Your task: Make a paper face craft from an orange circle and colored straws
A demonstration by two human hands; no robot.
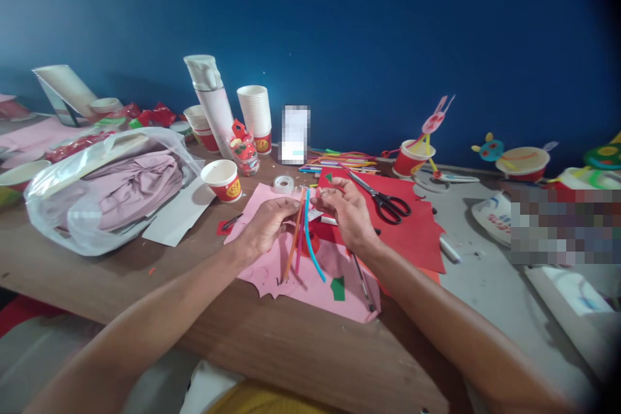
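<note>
A person's two bare hands meet over a wooden table [145, 284], seen from above and behind the forearms. The left hand [269, 223] is closed in a loose fist around a small bundle of thin coloured straws [301, 239], orange, pink and blue, which hang down and fan out below its fingers. The right hand [347, 210] sits just beside it, fingers curled, with thumb and forefinger pinched at the top ends of the same straws; whether it grips them or only touches them is hard to tell. Under both hands lies a pink paper sheet [310, 288] with ragged cut edges and a small green scrap [338, 288] on it. Beyond the right hand, on a red paper sheet [417, 233], rest black-handled scissors [383, 200]. Just beyond the left hand stands a roll of clear tape [284, 184], and farther out to that hand's left a red and white paper cup [223, 180]. Well off to the left hand's side is a clear plastic bag [107, 187] holding mauve cloth. Past both hands, near the blue wall, stand stacked paper cups [255, 113] and a scatter of more straws [339, 160].
</note>
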